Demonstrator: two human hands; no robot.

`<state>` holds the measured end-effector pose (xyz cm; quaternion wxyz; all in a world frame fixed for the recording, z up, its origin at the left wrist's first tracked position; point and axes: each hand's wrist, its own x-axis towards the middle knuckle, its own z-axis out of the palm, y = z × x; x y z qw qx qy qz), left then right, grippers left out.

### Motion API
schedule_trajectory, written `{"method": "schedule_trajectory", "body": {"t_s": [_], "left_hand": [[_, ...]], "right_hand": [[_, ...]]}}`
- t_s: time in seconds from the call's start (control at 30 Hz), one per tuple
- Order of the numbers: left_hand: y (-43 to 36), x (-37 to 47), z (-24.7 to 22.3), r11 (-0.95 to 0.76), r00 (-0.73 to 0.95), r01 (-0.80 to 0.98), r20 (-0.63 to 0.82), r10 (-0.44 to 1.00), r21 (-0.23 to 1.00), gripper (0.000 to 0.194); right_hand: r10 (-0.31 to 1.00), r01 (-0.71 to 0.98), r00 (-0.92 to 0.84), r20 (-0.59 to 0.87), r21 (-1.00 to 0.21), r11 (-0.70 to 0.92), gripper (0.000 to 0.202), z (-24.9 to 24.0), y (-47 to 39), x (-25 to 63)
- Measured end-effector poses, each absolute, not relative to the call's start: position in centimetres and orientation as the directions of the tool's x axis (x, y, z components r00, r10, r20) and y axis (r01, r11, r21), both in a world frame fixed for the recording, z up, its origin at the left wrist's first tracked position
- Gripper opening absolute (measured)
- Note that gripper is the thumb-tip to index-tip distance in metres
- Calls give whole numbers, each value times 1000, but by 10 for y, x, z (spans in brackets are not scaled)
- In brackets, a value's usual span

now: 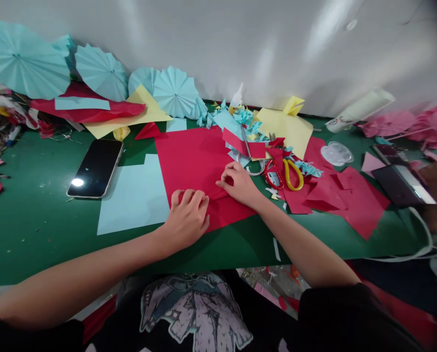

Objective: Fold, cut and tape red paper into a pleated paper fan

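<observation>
A large red paper sheet [192,156] lies on the green table before me, its lower part creased or folded between my hands. My left hand [187,215] is closed with bent fingers on the lower edge of this paper. Just right of it, my right hand [240,185] makes a pinch low over the red paper, thumb against forefinger. Whatever lies between those fingertips is too small to see clearly, but the crease runs up to them. Partly under the red paper, at left, is a light blue paper sheet [133,195].
A phone [97,168] lies at left. Red-handled scissors [273,175] and yellow-handled scissors [293,175] lie among scraps at right. Pleated blue paper fans [176,93] lean along the wall. Red paper pieces [350,195] spread rightward, near another person at the right edge.
</observation>
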<state>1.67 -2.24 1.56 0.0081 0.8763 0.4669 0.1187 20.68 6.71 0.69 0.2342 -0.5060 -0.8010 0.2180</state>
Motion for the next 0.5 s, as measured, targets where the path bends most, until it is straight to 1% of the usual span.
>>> {"method": "schedule_trajectory", "body": {"t_s": [0.1, 0.17, 0.23, 0.27, 0.4, 0.5], "left_hand": [[-22, 17, 16, -563, 537, 816, 191, 822, 129, 33], [-22, 17, 17, -560, 536, 818, 181, 824, 129, 33], [-22, 17, 16, -557, 534, 820, 175, 827, 128, 33], [-21, 17, 16, -557, 534, 820, 175, 827, 128, 34], [-22, 16, 14, -559, 532, 818, 190, 825, 139, 35], [-23, 15, 14, -558, 521, 819, 232, 821, 133, 34]], "right_hand": [[914, 697, -387, 123, -610, 377, 20, 12, 62, 206], [902, 712, -416, 115, -576, 401, 27, 13, 58, 204], [906, 754, -406, 118, -517, 405, 36, 12, 55, 202], [910, 766, -401, 108, -506, 398, 37, 11, 55, 202], [910, 759, -408, 71, -527, 381, 26, 10, 60, 207], [903, 746, -426, 61, -542, 388, 18, 12, 65, 212]]}}
